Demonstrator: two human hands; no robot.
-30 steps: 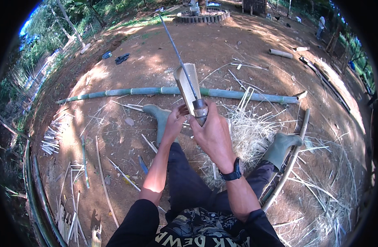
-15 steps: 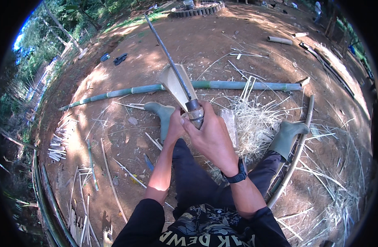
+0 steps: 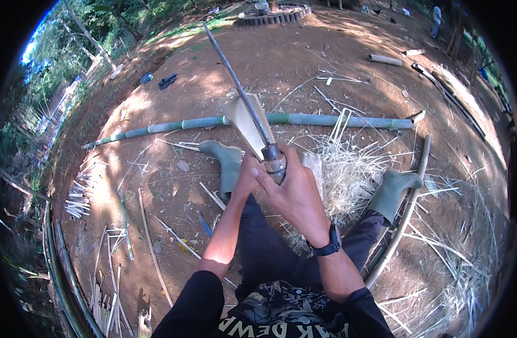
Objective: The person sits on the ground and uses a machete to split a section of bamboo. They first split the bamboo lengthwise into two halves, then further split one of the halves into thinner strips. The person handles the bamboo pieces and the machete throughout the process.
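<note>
My right hand (image 3: 299,194) is wrapped round the wooden handle of a machete (image 3: 234,80), whose long dark blade points up and away to the left, seen nearly edge-on. Just left of it, my left hand (image 3: 248,176) is closed at the lower end of a pale tan, flat piece (image 3: 246,125) that looks like split bamboo or wood. That piece widens toward its far end and lies beneath or behind the blade; whether the two touch, I cannot tell. My left fingertips are partly hidden behind the piece and the right hand.
A long green bamboo pole (image 3: 337,119) lies across the ground beyond my boots (image 3: 227,166). A wood block (image 3: 315,172) and a heap of pale shavings (image 3: 354,174) sit between my legs. A bent pole (image 3: 402,225) runs beside my right leg. Cut strips (image 3: 78,197) lie left.
Both hands, with the machete and the tan piece, have shifted slightly to the right. The grips look the same.
</note>
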